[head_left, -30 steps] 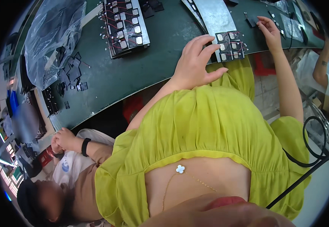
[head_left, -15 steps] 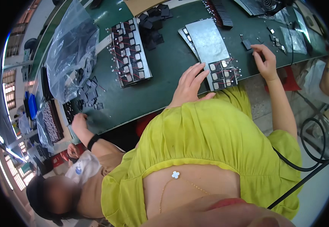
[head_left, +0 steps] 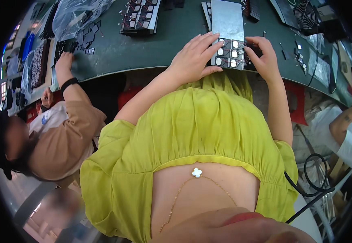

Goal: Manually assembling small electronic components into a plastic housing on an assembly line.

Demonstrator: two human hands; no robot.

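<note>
A flat silver metal plate (head_left: 227, 19) lies near the table's front edge, its lower part lined with small pale squarish parts on black backing (head_left: 233, 53), with thin red wires. My left hand (head_left: 194, 56) rests along the plate's left side, its fingers stretched out and the thumb below, close to the table edge. At the plate's right side is my right hand (head_left: 265, 58), fingers bent and thumb toward the wired parts. Something dark shows between its thumb and fingers, too small to make out.
A stacked panel of similar wired parts (head_left: 140, 18) lies to the left. Farther left are loose black pieces (head_left: 89, 38), a clear plastic bag (head_left: 68, 20) and a co-worker's hand (head_left: 64, 60). Small parts (head_left: 300, 56) and a round fan grille (head_left: 306, 15) are at right.
My right hand has moved left from beside a loose black piece to the plate's right edge. My left hand stays at the plate's left side. The view has shifted, leaving the table higher in the picture.
</note>
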